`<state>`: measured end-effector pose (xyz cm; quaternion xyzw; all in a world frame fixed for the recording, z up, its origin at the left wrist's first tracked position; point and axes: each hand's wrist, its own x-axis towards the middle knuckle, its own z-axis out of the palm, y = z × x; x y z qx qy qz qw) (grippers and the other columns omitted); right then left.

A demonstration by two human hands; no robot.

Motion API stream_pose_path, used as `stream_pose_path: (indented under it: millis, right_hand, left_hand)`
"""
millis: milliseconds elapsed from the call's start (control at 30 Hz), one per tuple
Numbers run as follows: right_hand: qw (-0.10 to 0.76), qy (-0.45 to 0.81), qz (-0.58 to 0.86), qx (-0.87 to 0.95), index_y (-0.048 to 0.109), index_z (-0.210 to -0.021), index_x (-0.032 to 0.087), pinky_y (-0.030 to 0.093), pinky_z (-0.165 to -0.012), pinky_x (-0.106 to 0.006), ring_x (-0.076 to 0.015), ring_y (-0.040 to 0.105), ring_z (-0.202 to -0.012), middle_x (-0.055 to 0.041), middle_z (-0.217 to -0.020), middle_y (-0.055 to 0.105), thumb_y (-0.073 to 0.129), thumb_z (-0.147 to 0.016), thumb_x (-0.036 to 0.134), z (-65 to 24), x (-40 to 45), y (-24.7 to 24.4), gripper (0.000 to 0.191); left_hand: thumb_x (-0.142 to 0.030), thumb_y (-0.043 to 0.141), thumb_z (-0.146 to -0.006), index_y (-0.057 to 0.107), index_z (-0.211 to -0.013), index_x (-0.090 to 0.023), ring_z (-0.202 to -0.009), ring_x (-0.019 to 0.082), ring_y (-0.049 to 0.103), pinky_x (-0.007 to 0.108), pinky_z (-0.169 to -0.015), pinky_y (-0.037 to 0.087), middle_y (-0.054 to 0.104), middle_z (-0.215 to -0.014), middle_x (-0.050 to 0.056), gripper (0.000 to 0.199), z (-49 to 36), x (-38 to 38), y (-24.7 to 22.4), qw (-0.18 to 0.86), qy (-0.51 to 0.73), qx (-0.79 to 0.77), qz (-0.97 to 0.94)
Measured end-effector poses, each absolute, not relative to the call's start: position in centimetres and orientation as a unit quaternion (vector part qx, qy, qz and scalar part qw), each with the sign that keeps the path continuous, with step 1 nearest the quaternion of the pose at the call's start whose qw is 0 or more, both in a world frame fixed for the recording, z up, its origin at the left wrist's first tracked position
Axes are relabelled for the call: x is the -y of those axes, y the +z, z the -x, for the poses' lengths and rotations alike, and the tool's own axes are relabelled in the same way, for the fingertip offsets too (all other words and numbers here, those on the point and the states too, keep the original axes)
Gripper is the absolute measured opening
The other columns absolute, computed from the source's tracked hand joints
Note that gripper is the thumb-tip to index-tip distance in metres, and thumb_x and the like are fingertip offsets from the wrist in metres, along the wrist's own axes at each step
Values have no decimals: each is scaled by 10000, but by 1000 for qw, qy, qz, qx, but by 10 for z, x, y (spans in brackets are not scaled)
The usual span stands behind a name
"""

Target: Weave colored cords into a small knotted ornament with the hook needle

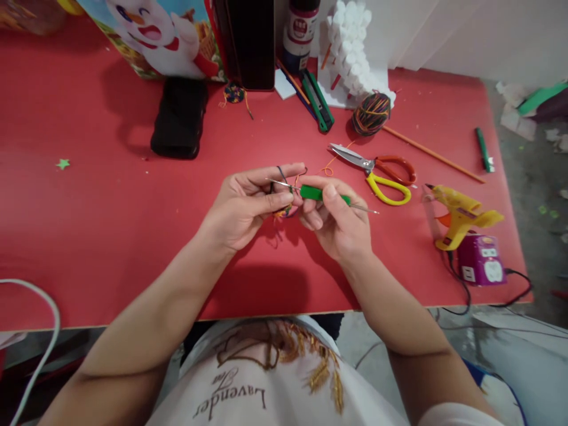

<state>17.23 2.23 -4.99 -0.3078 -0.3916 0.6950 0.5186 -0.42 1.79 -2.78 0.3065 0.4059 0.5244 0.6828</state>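
Observation:
My right hand [339,216] grips a crochet hook [312,193] by its green handle, with thin metal ends sticking out on both sides. Pinched between the thumb and fingers of my left hand [242,207] is a small multicoloured crochet piece [283,210], partly hidden by the fingers. Dark yarn loops over the left index finger, and the hook's left tip lies across that hand by the yarn. Beyond my right hand, a ball of multicoloured yarn [371,113] rests on the red table [110,236], with an orange strand curling near it.
Scissors [370,171] with red and yellow handles lie right of my hands. Farther right are a yellow glue gun [464,216] and a purple power box [483,260] with cords. A green cutter [317,100], a black case [180,118] and a small crocheted round [234,93] lie toward the back.

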Motion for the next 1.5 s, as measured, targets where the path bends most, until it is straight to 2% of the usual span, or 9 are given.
stream_pose_path:
  millis: [133,333,467,600,700,867,1000,1333,1500]
  right_hand:
    - [530,652,332,428,812,-1096,253,492,-549,-282,-100,519,-550,0,-767,699,754,-964,484,-168,-19,-52,273]
    - [528,649,331,436,825,-1024,210,410,-484,-249,-78,483,-511,6,-713,696,777,-940,471,-176,-25,-49,279]
    - [521,681,316,406,803,-1077,209,389,-466,-237,-70,467,-488,25,-680,693,811,-909,444,-177,-29,-49,289]
    - [510,720,295,367,751,-1147,222,436,-487,-231,-67,498,-514,43,-738,710,904,-811,432,-173,-32,-53,425]
    - [504,720,308,364,702,-1008,196,440,-475,-224,-58,527,-520,44,-782,707,951,-735,480,-166,-30,-57,466]
    - [479,663,364,445,633,-889,198,383,-461,-220,-64,513,-498,90,-648,623,984,-694,454,-157,-22,-59,476]
    - [477,652,367,460,647,-819,183,387,-512,-236,-70,508,-520,75,-609,613,911,-773,429,-156,-21,-58,363]
    - [505,668,304,455,678,-886,178,449,-621,-249,-86,594,-650,31,-768,671,838,-813,328,-153,-19,-64,232]
    - [519,670,279,452,658,-886,190,406,-533,-218,-48,521,-558,56,-755,643,856,-823,347,-155,-18,-60,261]
  left_hand:
    - [-131,935,-704,870,-1059,-207,-713,152,760,281,-730,627,747,-744,1,369,0,-17,-29,651,552,-406,-328]
    - [-351,894,-850,873,-921,-205,-703,146,712,286,-687,583,804,-840,51,164,2,-15,-34,584,557,-430,-405]
    - [-330,846,-905,855,-816,-216,-668,114,646,252,-672,534,765,-748,15,145,1,-14,-36,490,541,-470,-497]
    - [-259,842,-904,855,-842,-255,-758,122,683,257,-744,539,791,-827,1,63,-3,-10,-33,449,573,-473,-496]
    - [-240,829,-916,853,-865,-292,-819,121,683,262,-794,536,791,-881,-22,77,-7,-7,-34,400,613,-478,-485]
    - [-268,765,-978,859,-901,-291,-934,152,729,292,-870,549,808,-949,8,125,-9,-8,-46,261,621,-474,-567]
    - [-233,799,-942,838,-850,-244,-867,154,755,275,-786,560,810,-895,28,101,-11,-12,-56,173,654,-437,-593]
    - [-291,831,-911,857,-888,-250,-793,129,730,238,-749,570,813,-886,21,54,-14,-15,-63,270,672,-472,-503]
    - [-307,838,-907,872,-888,-254,-762,116,704,225,-735,562,809,-846,18,65,-15,-14,-62,285,679,-468,-489]
